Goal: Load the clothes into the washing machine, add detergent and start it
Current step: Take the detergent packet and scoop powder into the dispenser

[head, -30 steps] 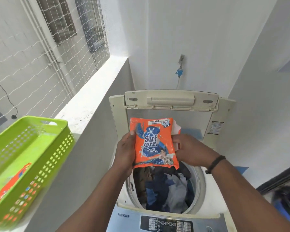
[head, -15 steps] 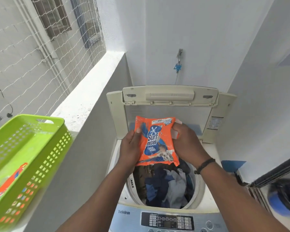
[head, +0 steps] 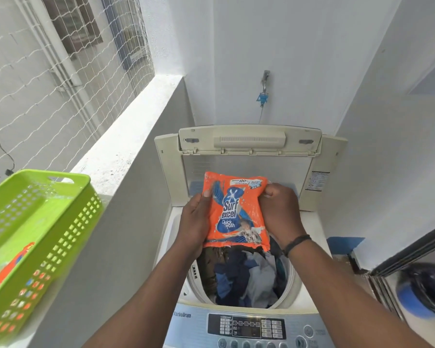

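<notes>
White walls close in our washing machine (head: pixel 239 249), lid up, clothes (head: pixel 239 275) already in the drum. We hold the detergent packet (head: pixel 235 209) upright above them: left hand (head: pixel 195 222) gripping its left edge, right hand (head: pixel 279 212) pinching the top right corner, nearest any tear. Whether it is opened, we cannot tell; the fingers behind it are hidden.

Both hands, left (head: pixel 195 223) and right (head: pixel 280 213), raised, fingers seemingly curled.
</notes>
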